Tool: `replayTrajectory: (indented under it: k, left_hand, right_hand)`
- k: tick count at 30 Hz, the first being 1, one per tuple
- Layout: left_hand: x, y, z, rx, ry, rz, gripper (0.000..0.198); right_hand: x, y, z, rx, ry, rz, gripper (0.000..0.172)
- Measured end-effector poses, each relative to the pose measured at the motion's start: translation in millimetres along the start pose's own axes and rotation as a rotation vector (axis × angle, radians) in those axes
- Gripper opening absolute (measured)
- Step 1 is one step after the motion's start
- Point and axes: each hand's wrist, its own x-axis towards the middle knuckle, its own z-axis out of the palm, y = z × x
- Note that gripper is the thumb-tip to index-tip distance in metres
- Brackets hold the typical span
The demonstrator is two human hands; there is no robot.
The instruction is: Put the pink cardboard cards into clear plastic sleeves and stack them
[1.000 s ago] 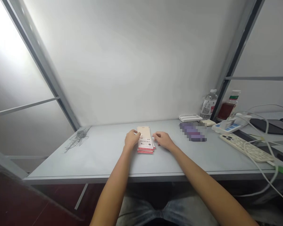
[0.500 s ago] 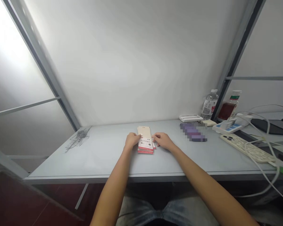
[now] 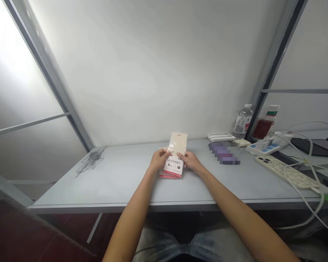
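Both my left hand [image 3: 158, 161] and right hand [image 3: 190, 162] pinch the cream packet [image 3: 177, 150] by its sides, fingers closed on it, just above the red-edged stack [image 3: 168, 176] on the table [image 3: 120, 182]. The label reads "4"; the other print is illegible. Far right: a clear bottle [image 3: 242, 122] with a red label, and a bottle of reddish liquid [image 3: 264, 125].

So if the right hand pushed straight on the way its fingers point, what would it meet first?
The right hand pinches the flat cream plastic-wrapped packet, so that comes first. Straight beyond it is the left hand, probably next, though depth is unclear.
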Motion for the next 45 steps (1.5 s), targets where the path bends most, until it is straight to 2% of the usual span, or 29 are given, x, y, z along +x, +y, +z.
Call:
replayTrajectory:
  k: [5, 10, 13, 23, 32, 45]
  left_hand:
    - [-5.2, -2.7, 4.9, 0.312, -0.02, 0.033, 0.067]
    - [-4.5, -5.5, 4.7, 0.462, -0.03, 0.058, 0.034]
    - [-3.7, -6.7, 4.9, 0.527, -0.042, 0.082, 0.026]
    - [-3.6, -7.6, 8.4, 0.615, -0.046, 0.141, 0.028]
    - [-4.7, -7.3, 8.3, 0.633, -0.055, 0.143, 0.031]
    - [-7.9, -2.6, 8.5, 0.7, -0.084, 0.177, 0.032]
  right_hand:
    - [3.2, 3.9, -0.9, 0.029, 0.092, 0.021, 0.034]
    - [1.5, 0.6, 0.2, 0.043, 0.096, 0.035, 0.028]
    - [-0.6, -2.4, 1.0, 0.044, 0.064, 0.013, 0.027]
    - [-1.3, 0.6, 1.1, 0.098, -0.058, 0.037, 0.033]
    - [-1.6, -0.3, 1.1, 0.077, -0.046, 0.055, 0.023]
    - [-7.6, -6.4, 0.4, 0.099, -0.087, 0.052, 0.023]
